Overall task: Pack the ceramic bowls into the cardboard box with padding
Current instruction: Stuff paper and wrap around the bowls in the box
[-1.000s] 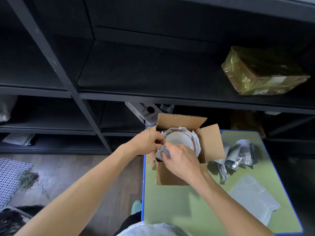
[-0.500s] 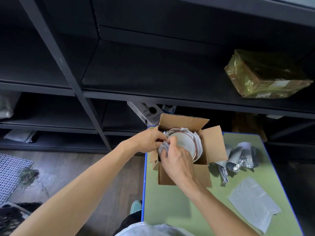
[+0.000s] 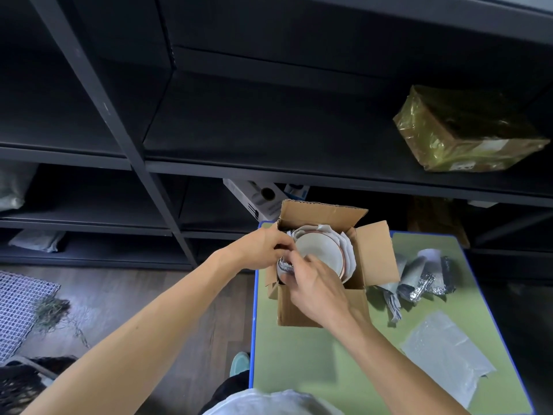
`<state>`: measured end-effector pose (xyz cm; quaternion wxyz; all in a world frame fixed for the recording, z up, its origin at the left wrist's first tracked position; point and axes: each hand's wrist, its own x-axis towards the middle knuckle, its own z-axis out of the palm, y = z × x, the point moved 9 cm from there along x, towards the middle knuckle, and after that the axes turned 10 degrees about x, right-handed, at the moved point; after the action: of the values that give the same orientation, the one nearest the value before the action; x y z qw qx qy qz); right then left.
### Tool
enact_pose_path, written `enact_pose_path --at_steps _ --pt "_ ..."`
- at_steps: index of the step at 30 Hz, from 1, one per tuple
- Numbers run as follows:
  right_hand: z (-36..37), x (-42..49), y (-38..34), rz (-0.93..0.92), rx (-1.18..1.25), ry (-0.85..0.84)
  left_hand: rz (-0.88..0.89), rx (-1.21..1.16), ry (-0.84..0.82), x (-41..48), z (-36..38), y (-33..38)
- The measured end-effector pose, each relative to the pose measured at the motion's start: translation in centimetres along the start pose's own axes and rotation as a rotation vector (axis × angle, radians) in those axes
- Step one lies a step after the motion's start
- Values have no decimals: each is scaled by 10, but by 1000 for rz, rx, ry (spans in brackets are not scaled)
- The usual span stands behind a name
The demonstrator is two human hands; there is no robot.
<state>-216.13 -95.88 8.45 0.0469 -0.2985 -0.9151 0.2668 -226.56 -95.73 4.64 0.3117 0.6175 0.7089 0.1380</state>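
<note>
Ceramic, so fragile and slick: bowl point(image 3: 321, 253) sitting in the open box point(image 3: 323, 307) at the counter's point(image 3: 299, 369) far left corner, white sheets point(image 3: 348, 254) ringing its far and right sides. Working at the box's near-left corner with both hands. Left hand point(image 3: 263, 248) curling over the left wall, fingers pressed together on a wad of silvery padding point(image 3: 282, 266). Right hand point(image 3: 318, 287) reaching in over the near wall, fingertips point(image 3: 309, 260) meeting the same wad beside the bowl's rim; judging it a pinch, though the exact hold is partly hidden. Padding looking soft and light, easy to crush into the gap, best taken by a bunched edge and pushed down along the wall. Bowl likely heavy for its size and prone to chipping at the rim, so better cradled underneath than pinched. More padding point(image 3: 419, 280) and a bubble sheet point(image 3: 446, 357) lying spare to the right.
</note>
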Motion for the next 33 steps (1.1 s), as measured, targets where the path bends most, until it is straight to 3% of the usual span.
enact_pose_path --at_steps 10,17,22,28,33 --pt "-13 -7 -8 -33 -97 95 -35 -9 -2 -5 -2 -1" --pt "2 5 -2 53 -170 -33 -40 -13 -11 -5 0 0" --pt "-11 5 -3 29 -60 2 -24 -12 28 -6 -2 1" --pt "-1 3 -4 56 -44 -98 -17 -5 0 -6 0 2" --pt "-7 -6 -9 -15 -137 -112 -7 4 18 -10 -5 3"
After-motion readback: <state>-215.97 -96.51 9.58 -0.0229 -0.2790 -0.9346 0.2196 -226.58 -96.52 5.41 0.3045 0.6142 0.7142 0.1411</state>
